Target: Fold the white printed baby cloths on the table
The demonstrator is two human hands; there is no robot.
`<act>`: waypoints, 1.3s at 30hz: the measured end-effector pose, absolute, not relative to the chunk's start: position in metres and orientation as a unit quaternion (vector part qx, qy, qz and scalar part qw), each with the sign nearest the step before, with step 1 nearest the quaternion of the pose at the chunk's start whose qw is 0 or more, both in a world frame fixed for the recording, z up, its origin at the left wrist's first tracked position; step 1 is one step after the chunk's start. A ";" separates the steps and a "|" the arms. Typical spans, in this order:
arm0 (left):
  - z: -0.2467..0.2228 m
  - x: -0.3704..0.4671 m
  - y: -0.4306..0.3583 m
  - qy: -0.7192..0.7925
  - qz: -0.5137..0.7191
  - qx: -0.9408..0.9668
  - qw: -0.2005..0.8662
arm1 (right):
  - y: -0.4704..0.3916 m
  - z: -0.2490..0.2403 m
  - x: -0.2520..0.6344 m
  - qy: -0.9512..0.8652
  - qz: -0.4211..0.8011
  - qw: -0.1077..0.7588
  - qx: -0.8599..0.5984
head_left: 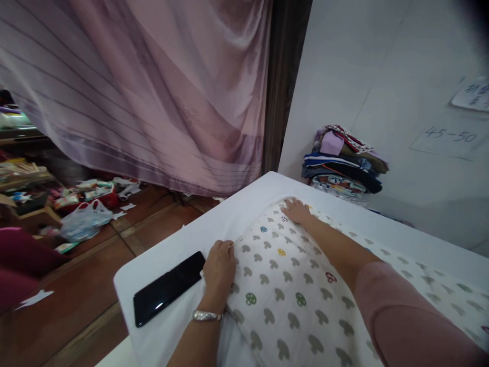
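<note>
A white cloth (284, 278) printed with grey mushrooms and a few coloured ones is spread over the white table. My left hand (220, 267), wearing a silver bracelet (207, 315), has its fingers curled closed on the cloth's left edge; the fingertips are partly hidden. Farther off, my right hand (297, 211) lies on the cloth's far corner with fingers stretched out, pressing it flat. A black phone (168, 290) rests on the table just left of my left hand.
The white table's edge (160, 250) runs along the left. Folded clothes (344, 163) are stacked by the white wall (367, 61). A pink curtain (191, 92) hangs behind the table. On the tiled floor stand a plastic bag (86, 221) and a red basket (109, 199); paper scraps lie about.
</note>
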State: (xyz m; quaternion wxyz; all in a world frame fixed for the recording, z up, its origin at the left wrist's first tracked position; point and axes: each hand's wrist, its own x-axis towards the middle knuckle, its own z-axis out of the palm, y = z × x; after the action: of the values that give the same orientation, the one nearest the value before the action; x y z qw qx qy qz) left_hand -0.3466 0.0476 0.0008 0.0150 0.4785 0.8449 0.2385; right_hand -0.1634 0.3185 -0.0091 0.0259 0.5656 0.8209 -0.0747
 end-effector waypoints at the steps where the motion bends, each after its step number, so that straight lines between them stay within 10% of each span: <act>1: 0.001 -0.346 0.048 0.845 0.239 0.478 0.016 | 0.317 -0.010 -0.166 0.820 -0.069 0.017 0.569; 27: -0.015 -0.338 0.043 0.741 0.230 0.631 0.011 | 0.321 -0.002 -0.189 0.817 -0.070 0.041 0.572; 39: -0.009 -0.346 0.050 0.726 0.191 0.660 -0.021 | 0.058 -0.002 -0.006 0.878 -0.113 -0.025 0.465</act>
State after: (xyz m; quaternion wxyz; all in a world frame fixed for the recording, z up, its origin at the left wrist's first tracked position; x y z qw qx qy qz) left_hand -0.3458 0.0496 -0.0093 -0.0214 0.6597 0.7264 0.1914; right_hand -0.0064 0.0576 -0.0021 -0.0250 0.4645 0.8780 -0.1130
